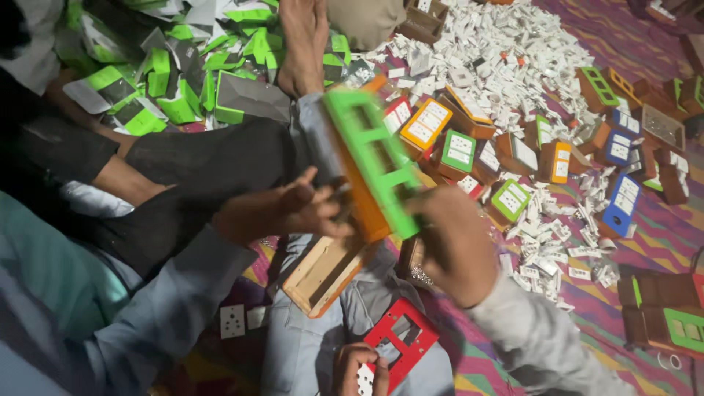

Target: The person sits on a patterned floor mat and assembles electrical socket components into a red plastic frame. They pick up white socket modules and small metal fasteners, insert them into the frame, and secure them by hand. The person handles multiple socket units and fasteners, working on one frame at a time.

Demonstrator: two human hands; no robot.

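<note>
My left hand [290,209] and my right hand [456,246] both grip an orange wooden switch box with a green cut-out faceplate [370,161], held tilted above my lap. The left hand holds its near left side; the right hand holds its lower right end. Just below it, an open wooden box [326,273] with an orange edge lies on my grey trouser leg.
Another person's hand [358,367] holds a red faceplate [402,339] at the bottom. A bare foot [304,44] rests at the top. Green and grey plates [176,88] pile at the upper left; white switches [506,55] and several coloured boxes [513,158] cover the patterned mat on the right.
</note>
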